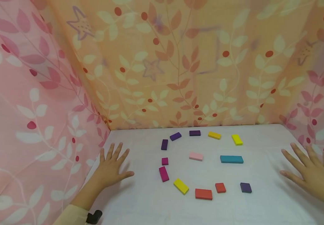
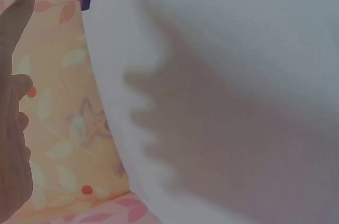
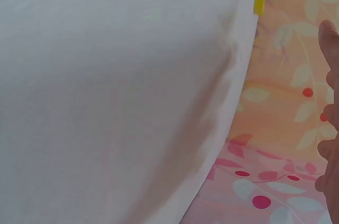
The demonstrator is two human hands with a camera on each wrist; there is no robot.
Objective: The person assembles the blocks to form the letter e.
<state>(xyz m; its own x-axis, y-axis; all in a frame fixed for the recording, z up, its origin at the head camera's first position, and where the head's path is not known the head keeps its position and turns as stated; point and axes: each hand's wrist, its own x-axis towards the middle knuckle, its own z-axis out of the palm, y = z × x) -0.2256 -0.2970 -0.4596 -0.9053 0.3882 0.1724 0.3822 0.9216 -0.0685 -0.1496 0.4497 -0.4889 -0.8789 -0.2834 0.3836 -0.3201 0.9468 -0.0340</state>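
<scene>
My left hand hovers over the left side of the white table with its fingers spread, holding nothing. On the far right, my right hand is spread in the same way and holds nothing. Between them small coloured blocks lie in a loose ring: a magenta block nearest the left hand, a yellow block, a red block, a small red block and a dark purple block. Inside the ring lie a pink block and a teal block.
Along the back of the white table lie purple blocks, an orange block and another yellow block. Leaf-patterned curtains enclose the back and both sides. A black strap shows at the left sleeve.
</scene>
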